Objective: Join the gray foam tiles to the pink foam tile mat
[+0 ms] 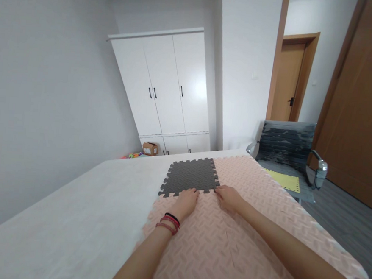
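A dark grey foam tile [191, 174] with toothed edges lies flat on the white surface, its right side against joined pink foam tiles [197, 246]. More pink tile lies along its near edge. My left hand [186, 202] rests palm down at that near edge, fingers laid on the seam, holding nothing; bracelets circle the wrist. My right hand [228, 197] lies at the near right corner of the grey tile, fingertips touching the seam, with nothing visibly gripped.
The white surface [73, 208] extends to the left. Beyond its far edge stand a white wardrobe [164, 82] and a cardboard box [150, 149]. At the right, a dark chair [286, 142] holds a yellow foam tile [285, 180]. Wooden doors are behind it.
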The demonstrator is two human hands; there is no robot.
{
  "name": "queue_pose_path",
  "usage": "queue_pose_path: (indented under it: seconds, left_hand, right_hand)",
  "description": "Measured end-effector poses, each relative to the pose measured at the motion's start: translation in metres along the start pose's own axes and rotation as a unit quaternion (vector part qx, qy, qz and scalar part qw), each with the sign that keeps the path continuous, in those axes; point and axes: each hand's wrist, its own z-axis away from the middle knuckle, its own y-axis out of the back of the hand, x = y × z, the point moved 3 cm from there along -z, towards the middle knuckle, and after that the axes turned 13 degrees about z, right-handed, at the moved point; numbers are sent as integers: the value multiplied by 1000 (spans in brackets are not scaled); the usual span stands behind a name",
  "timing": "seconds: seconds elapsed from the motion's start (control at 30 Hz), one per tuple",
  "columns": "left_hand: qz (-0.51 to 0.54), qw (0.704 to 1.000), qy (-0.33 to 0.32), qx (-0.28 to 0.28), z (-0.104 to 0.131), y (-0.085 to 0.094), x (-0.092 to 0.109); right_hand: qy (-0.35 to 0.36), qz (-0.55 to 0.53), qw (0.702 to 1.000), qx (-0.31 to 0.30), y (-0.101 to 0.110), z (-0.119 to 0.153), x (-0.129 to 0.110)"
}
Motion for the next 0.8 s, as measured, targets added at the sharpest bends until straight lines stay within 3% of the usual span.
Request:
queue_pose_path:
  seconds: [0.3, 0.43, 0.53, 0.8]
  left_hand:
    - [17, 999, -8, 33, -2, -4, 6]
    - [25, 999, -17, 29, -4, -5, 6]
    - [31, 999, -25, 20, -3, -6, 4]
    - [44, 999, -6, 27, -3, -14, 5]
  right_hand:
    - [29, 81, 996, 17, 5, -4, -4]
    - [12, 86, 995, 51, -5, -6, -2]
    - [5, 59, 997, 44, -13, -10, 3]
    - [-40, 80, 995, 34, 1, -45, 15]
